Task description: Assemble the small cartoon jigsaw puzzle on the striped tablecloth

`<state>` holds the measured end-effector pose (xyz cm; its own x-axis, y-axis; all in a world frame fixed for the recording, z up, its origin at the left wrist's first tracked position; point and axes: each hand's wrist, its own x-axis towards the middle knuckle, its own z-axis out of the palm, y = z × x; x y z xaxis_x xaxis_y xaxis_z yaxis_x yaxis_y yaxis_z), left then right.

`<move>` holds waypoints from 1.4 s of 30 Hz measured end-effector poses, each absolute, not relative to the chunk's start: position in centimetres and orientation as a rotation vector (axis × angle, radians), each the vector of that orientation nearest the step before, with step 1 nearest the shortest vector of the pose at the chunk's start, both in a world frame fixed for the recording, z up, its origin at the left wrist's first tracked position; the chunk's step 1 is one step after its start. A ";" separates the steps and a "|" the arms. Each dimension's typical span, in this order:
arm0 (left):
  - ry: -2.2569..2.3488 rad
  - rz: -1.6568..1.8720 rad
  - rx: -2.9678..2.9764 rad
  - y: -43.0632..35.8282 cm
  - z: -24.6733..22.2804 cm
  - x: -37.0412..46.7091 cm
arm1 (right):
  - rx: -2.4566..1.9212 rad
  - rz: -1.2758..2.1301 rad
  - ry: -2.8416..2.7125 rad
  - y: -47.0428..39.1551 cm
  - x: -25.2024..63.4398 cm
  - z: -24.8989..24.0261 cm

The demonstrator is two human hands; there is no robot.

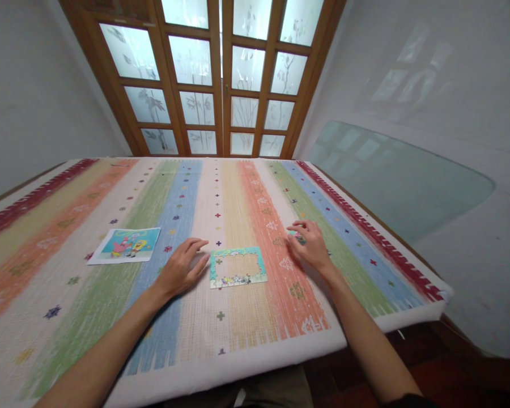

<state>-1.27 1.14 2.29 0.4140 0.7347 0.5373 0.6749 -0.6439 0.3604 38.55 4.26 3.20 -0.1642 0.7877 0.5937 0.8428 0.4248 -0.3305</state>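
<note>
An assembled jigsaw border [240,280] lies flat in front of the person, between the two hands, its ring of teal and pale pieces framing an unfilled middle through which the cloth shows. The left hand [182,266] rests just beside its left edge, fingers loosely curled with a narrow gap to the thumb and nothing visible between them; whether the fingertips touch the border cannot be told. The right hand [312,246] is to the border's right, fingers bent over loose jigsaw pieces [297,237]; its grip cannot be told, since the fingers partly cover them.

A nudge from the left fingertips could plausibly shear the thin ring apart, as nothing fills its middle. A drag of the right fingers might scatter or flip the pieces, and a ruck in the striped tablecloth [242,328] could unseat joints.

Farther left lies a SpongeBob and Patrick print [131,246]; beyond the table stand glass-paned wooden doors [216,102].
</note>
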 end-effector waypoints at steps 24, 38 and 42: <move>1.334 1.003 2.714 1.1 2.5 -1.0 | -1.612 -0.055 -1.996 5.4 43.3 1.0; 1.205 1.155 2.832 1.1 2.5 -0.7 | -1.545 -0.004 -1.941 5.2 43.1 1.9; 1.129 1.130 2.866 0.8 2.7 -0.3 | -1.442 0.158 -1.815 4.7 41.8 2.5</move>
<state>-0.33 0.79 2.70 0.5283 0.5503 0.6466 0.6461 -0.7546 0.1142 41.81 4.68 2.50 -0.0353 0.8658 0.4992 0.7665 0.3440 -0.5424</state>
